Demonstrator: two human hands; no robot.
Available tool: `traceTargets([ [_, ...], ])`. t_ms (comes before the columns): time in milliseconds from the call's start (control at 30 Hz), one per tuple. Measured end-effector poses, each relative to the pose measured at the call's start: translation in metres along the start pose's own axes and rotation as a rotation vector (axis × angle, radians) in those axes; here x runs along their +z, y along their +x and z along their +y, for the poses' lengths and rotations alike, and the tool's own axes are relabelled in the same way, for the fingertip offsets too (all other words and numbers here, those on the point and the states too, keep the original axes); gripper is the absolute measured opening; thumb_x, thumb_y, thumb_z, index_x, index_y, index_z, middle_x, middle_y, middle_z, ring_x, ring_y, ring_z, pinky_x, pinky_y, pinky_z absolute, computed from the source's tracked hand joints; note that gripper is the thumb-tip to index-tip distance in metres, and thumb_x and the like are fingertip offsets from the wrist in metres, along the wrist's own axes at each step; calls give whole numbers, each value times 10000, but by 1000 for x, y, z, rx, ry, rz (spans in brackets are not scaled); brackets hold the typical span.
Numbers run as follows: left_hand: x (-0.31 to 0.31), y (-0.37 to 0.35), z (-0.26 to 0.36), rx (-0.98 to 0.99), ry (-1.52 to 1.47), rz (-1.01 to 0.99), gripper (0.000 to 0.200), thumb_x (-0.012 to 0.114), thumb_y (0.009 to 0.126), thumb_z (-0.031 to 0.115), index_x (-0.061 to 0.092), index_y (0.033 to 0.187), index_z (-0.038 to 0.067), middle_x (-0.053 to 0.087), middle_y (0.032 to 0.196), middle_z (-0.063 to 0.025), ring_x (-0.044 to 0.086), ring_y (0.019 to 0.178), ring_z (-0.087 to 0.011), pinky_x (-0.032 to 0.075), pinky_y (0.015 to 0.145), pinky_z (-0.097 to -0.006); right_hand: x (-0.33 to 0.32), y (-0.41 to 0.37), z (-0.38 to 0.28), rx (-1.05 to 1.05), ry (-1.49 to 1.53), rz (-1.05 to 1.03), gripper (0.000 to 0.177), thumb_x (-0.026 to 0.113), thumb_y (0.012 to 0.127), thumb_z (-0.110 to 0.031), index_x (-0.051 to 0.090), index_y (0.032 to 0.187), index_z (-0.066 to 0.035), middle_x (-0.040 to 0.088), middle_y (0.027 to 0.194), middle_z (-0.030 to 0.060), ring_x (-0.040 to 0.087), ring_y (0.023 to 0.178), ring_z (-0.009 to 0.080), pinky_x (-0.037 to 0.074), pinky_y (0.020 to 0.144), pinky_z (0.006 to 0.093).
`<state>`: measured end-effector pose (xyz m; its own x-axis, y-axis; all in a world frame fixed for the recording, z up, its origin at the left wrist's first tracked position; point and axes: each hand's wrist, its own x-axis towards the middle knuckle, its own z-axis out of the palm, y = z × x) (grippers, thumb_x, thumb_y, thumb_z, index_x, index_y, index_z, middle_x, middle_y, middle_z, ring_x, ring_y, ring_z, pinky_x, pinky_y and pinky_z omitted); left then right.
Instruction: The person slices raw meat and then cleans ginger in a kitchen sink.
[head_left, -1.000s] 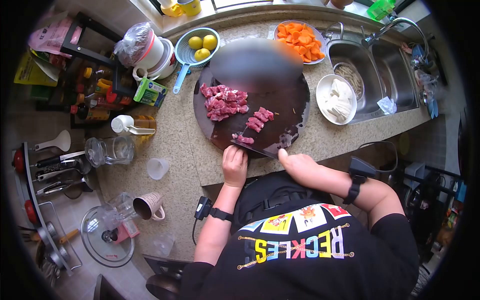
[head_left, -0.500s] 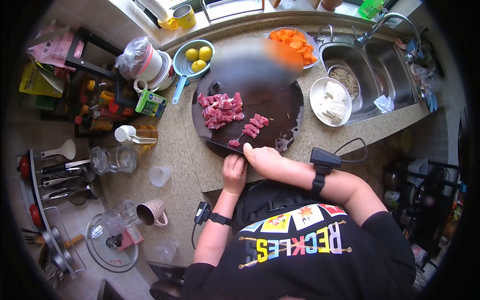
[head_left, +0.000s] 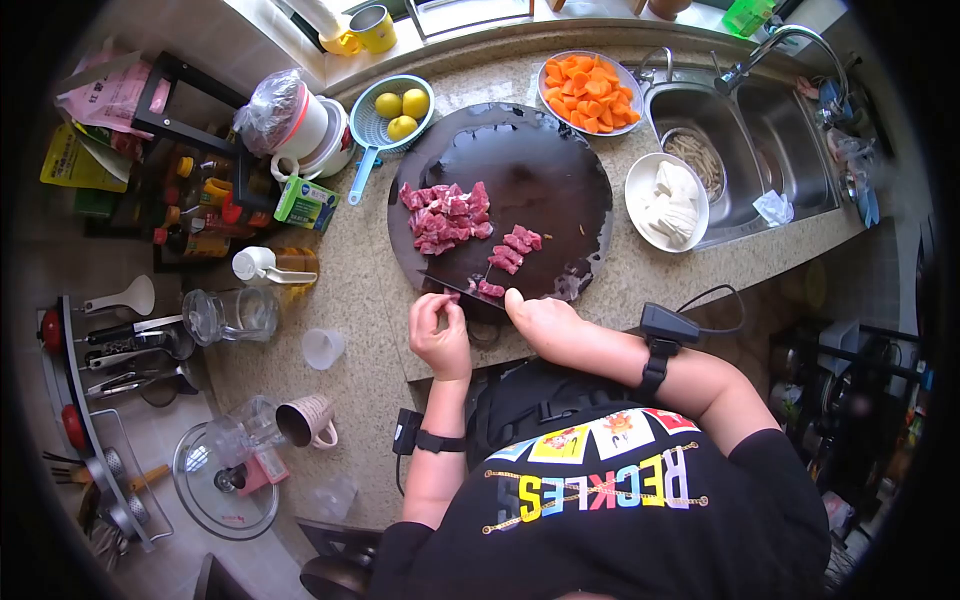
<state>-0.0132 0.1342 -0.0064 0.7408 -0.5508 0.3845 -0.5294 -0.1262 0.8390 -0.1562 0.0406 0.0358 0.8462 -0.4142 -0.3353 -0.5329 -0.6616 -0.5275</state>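
A dark round cutting board (head_left: 540, 180) carries a heap of raw meat chunks (head_left: 445, 215) on its left part and a short row of smaller cut pieces (head_left: 515, 247) near its middle. My right hand (head_left: 545, 322) grips a dark knife (head_left: 470, 292) at the board's near edge, its blade reaching left. Beside the knife lies a small piece of meat (head_left: 491, 289). My left hand (head_left: 440, 335) is at the board's lower left edge, fingers curled with the tips pinched by a small bit of meat (head_left: 449, 295).
Around the board are a plate of sliced carrots (head_left: 590, 93), a white bowl (head_left: 634, 205) of pale food and a blue colander (head_left: 366, 158) with yellow fruit. A sink (head_left: 742, 150) is at the right. A mug (head_left: 306, 421) and clear cup (head_left: 322, 348) stand at the left.
My left hand has moved left, away from my right hand, and its curled fingers now show. The knife blade shows more. The blur over the board's far part is gone.
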Motion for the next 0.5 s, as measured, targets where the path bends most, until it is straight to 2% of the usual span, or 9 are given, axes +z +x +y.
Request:
traceTargets([
  [133,2,0,-2,80,130,-85,159,581,737,-91,618,869,-11,568,900,-110,593,798,-215,503,683,-294,-2,-5,8,-15,74,28,210,479,745,26,357,916,25,605,724,244,621,729,407,499,608,470],
  [167,4,-4,-2,83,135,-168,173,586,756,-36,630,920,-1,569,943,-126,580,829,-266,479,752,-336,-5,-10,10,-16,74,26,210,479,745,26,357,916,25,605,724,244,621,729,407,499,608,470],
  [267,16,-6,16,194,290,-312,235,638,763,111,641,982,26,568,1032,-122,533,931,-290,432,831,-366,-19,-30,16,86,97,17,235,461,735,45,328,926,17,598,759,259,603,761,435,482,632,498],
  [400,25,-8,13,294,396,-402,235,665,717,106,639,942,42,569,1001,-108,530,923,-293,446,804,-375,-22,-42,28,138,38,-65,247,477,725,48,336,926,18,601,763,255,603,767,437,485,641,495],
  [500,26,-14,1,313,377,-446,218,660,697,76,629,909,39,578,953,-108,534,911,-304,449,797,-377,-26,-29,18,101,27,-28,249,486,723,47,343,926,24,609,749,247,614,747,425,499,622,479],
])
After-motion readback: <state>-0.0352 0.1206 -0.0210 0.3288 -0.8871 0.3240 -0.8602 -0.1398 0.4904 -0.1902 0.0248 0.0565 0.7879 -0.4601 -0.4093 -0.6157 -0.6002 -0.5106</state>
